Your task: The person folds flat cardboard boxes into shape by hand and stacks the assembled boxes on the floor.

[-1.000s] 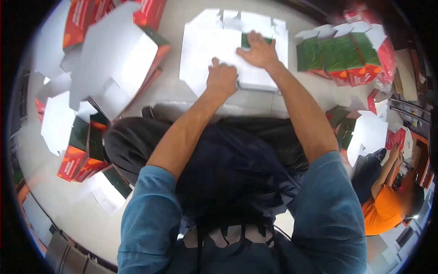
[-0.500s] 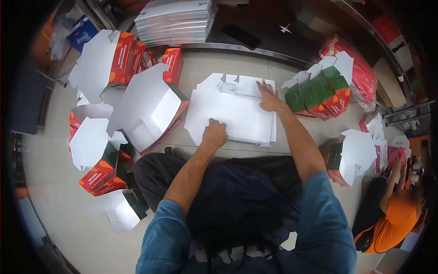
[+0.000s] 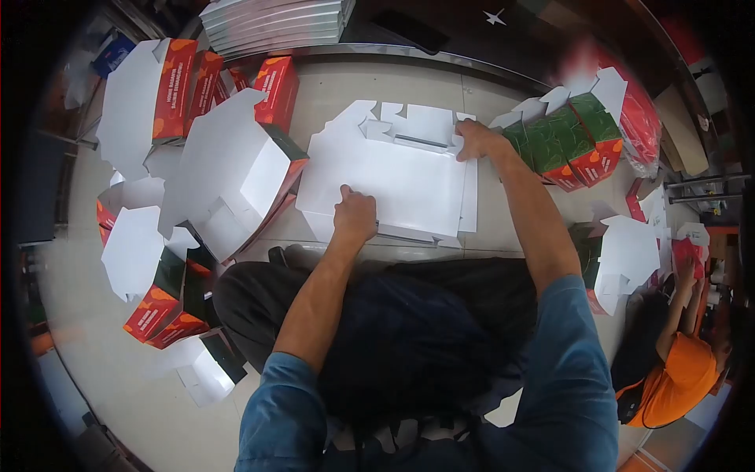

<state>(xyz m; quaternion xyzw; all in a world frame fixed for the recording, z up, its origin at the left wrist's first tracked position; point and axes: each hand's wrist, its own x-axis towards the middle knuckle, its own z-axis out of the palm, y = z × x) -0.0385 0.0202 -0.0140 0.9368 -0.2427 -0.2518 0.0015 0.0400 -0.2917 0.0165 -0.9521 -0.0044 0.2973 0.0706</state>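
Note:
A partly folded cardboard box (image 3: pixel 393 177), its plain white inside facing up, lies on the floor before my crossed legs. Cut-out flaps line its far edge, and a low front flap stands raised on the near side. My left hand (image 3: pixel 356 214) is curled over the near left edge, index finger stretched onto the white board. At the far right corner, my right hand (image 3: pixel 476 141) has its fingers closed round an end flap. White card shows beneath the box on the right.
Folded red-and-green boxes (image 3: pixel 174 90) with white lids crowd the left. Nested boxes (image 3: pixel 562 138) stand at the right, beside a red plastic-wrapped pack (image 3: pixel 641 126). A stack of white card (image 3: pixel 271 23) and a phone (image 3: pixel 409 31) lie beyond. A person in orange (image 3: pixel 680 377) sits far right.
My right hand has shifted from lying on the far flap to the far right corner, where its fingers are closed. The left hand's index finger now stretches out. The near and far flaps stand more raised.

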